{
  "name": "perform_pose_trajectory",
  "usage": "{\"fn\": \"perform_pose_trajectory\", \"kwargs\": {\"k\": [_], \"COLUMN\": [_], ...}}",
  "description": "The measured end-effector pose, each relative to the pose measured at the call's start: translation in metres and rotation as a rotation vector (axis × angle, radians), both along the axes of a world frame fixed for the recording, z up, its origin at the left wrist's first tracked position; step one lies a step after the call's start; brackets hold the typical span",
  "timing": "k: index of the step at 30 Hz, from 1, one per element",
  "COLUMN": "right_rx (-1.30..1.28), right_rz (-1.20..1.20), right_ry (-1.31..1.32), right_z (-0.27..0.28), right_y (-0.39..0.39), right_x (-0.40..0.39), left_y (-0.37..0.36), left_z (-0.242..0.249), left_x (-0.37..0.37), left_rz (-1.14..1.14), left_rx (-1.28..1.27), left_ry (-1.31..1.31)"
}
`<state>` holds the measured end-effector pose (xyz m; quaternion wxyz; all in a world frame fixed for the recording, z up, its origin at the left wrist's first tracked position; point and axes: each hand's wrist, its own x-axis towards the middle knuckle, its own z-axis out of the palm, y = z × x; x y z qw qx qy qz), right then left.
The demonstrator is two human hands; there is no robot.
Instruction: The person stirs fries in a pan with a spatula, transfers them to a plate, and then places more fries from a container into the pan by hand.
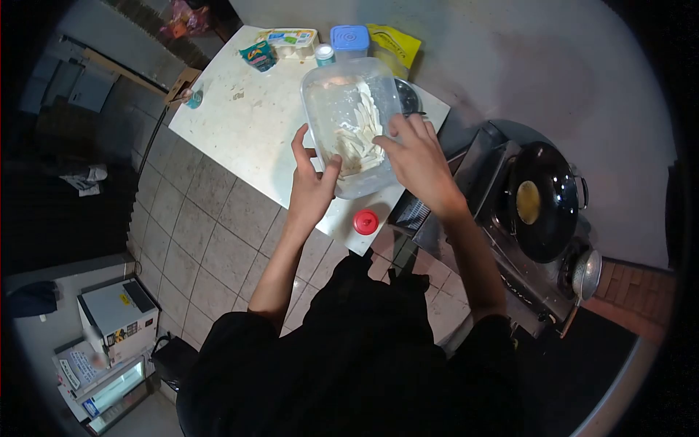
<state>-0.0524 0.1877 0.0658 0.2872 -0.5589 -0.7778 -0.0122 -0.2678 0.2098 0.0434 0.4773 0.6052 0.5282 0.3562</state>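
Observation:
A clear plastic container (318,91) is held tilted over the white table, its inside facing me. Pale white strips (362,131) lie in it, bunched along the right and lower parts. My left hand (314,182) grips the lower left wall, with the thumb over the rim and the fingers spread outside. At the right rim is my right hand (419,156), closed; its thumb reaches inside beside the strips and its other fingers curl near the edge. Whether it also pinches a strip is hard to make out.
On the white table (218,95) stand a blue-lidded tub (349,38), a yellow bag (393,47), an egg carton (293,42), a green packet (258,56) and a red lid (365,222). To the right, a stove carries a black wok (550,226) and a small pan (587,275).

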Motion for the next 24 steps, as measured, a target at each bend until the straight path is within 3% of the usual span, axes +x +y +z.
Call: {"fn": "perform_pose_trajectory", "kwargs": {"k": [2, 8, 24], "right_rx": [-0.059, 0.022, -0.036], "right_rz": [0.01, 0.007, 0.047], "right_ry": [-0.29, -0.483, -0.55], "right_z": [0.007, 0.015, 0.011], "right_y": [-0.002, -0.016, -0.033], "right_x": [0.003, 0.015, 0.047], "left_y": [-0.007, -0.011, -0.01], "left_z": [0.014, 0.03, 0.027], "left_x": [0.01, 0.027, 0.058], "left_rz": [-0.004, -0.119, -0.259], "left_rx": [0.012, -0.05, -0.049], "left_ry": [0.061, 0.065, 0.079]}}
